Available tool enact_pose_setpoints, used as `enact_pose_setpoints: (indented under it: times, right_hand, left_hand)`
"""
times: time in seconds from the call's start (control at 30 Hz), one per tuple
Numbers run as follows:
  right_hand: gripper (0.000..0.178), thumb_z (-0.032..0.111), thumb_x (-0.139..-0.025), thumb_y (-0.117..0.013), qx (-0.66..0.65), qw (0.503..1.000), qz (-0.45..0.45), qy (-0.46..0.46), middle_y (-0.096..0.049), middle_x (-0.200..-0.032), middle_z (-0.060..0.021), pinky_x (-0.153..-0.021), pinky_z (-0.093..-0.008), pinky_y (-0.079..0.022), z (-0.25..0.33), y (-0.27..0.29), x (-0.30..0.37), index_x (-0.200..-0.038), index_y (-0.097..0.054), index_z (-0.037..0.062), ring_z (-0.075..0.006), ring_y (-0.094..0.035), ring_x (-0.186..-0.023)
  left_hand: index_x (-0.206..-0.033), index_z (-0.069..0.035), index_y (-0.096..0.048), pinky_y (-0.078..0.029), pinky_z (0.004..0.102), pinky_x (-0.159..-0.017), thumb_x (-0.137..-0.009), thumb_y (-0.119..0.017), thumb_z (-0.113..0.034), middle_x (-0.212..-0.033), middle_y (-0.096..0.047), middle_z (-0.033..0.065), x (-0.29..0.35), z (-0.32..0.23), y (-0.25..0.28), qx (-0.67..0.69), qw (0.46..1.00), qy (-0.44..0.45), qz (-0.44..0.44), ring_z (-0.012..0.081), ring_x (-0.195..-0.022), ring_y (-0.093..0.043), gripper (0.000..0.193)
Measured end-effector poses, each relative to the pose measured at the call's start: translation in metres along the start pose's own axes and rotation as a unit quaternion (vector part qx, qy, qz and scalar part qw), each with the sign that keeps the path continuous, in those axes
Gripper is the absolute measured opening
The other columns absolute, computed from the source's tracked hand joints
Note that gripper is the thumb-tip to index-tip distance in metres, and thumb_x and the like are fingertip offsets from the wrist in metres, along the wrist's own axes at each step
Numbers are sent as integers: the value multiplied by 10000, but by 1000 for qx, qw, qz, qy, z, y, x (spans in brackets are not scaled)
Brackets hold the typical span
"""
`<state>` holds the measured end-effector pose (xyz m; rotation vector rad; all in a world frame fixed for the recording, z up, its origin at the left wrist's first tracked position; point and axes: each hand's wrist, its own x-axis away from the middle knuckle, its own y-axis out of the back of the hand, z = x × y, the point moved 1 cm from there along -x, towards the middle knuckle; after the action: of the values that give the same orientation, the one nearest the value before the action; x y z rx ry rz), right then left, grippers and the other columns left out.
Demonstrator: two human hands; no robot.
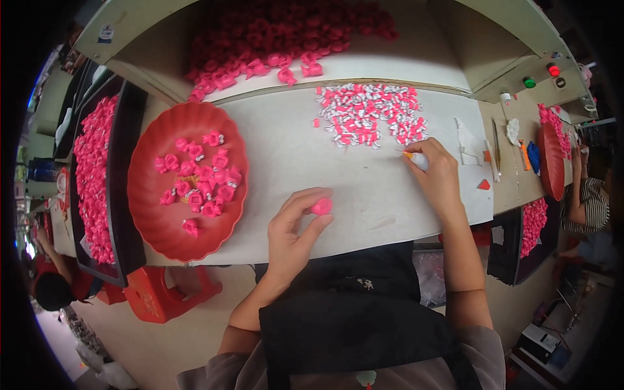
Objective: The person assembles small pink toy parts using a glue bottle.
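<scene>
I work in a workshop, by its look for small parts in bulk; a boxlike, pale grey-green hood (pixel 487 39) stands over the far edge of my white-covered worktop (pixel 273 143), a round red button (pixel 553 69) and a round green button (pixel 528 82) near the far right corner; under it lie heaped pink moulded pieces (pixel 273 39); past the right edge, a person in a black-and-white striped top (pixel 588 211) is at another bench.

No words or numbers can be read anywhere in the head view. A small, pale, rounded sticker (pixel 106 33) with dark markings stands on the upper left part of the beige cabinet frame (pixel 133 26); it seems to carry print, too small and blurred to make out.
</scene>
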<state>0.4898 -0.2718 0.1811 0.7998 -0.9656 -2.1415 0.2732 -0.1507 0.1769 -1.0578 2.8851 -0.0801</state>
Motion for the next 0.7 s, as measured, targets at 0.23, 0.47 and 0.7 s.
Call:
enact_pose_setpoints:
  times: [0.23, 0.47, 0.7]
  right_hand:
    - [226, -43, -601, -639, -10, 991, 98, 87, -591, -788, -103, -665, -291, -463, -1, 8, 4, -814, -587, 8, -235, -591, -730]
    - [237, -23, -600, -643, -83, 994, 60, 38, -579, -801, -77, -627, -315, -458, 7, 3, 4, -823, -587, 34, -257, -581, -718]
    - [188, 20, -630, -664, 7, 1000, 0, 7, -568, -763, -76, -591, -310, -448, 20, -11, 13, -797, -579, 37, -253, -568, -667]
  left_hand:
    - [-1026, 10, -554, -419, 273, -840, -759, -588, 25, -1060, -543, 95, 1, 3, -3, 69, 996, 54, 27, 158, -975, -506, 269]
    - [-1022, 11, -555, -422, 273, -835, -758, -583, 34, -1059, -544, 96, 2, 5, 2, 58, 997, 42, 28, 156, -955, -512, 266]
    - [-1016, 8, -558, -428, 266, -816, -757, -590, 27, -1041, -556, 95, 2, 6, -1, 44, 998, 33, 24, 151, -936, -521, 262]
